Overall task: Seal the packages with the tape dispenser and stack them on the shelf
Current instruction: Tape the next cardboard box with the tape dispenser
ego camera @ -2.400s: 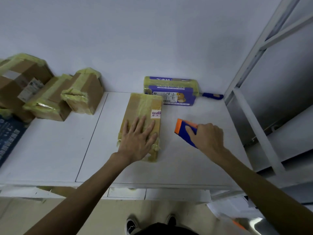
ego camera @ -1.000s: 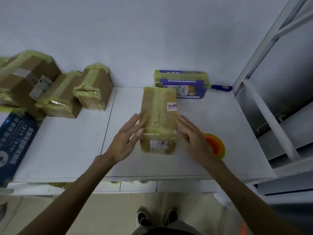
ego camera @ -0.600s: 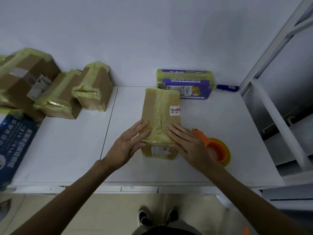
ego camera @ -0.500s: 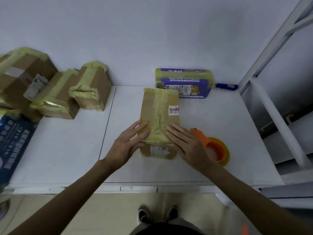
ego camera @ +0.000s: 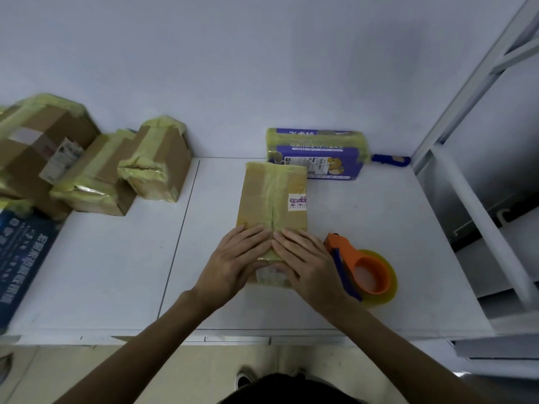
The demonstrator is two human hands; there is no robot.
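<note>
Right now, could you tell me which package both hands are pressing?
The long brown box at the centre, beside the orange tape dispenser: left hand and right hand lie flat on its near end; the rest sit untouched.

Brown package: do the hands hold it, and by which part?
Not gripped: the left hand and right hand press flat on the near end of the brown package.

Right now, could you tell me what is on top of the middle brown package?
The left hand and right hand lie flat on the near end of the brown package. Yellowish tape runs along its top, a small sticker beside it. The hands hide the tape's near end.
</note>
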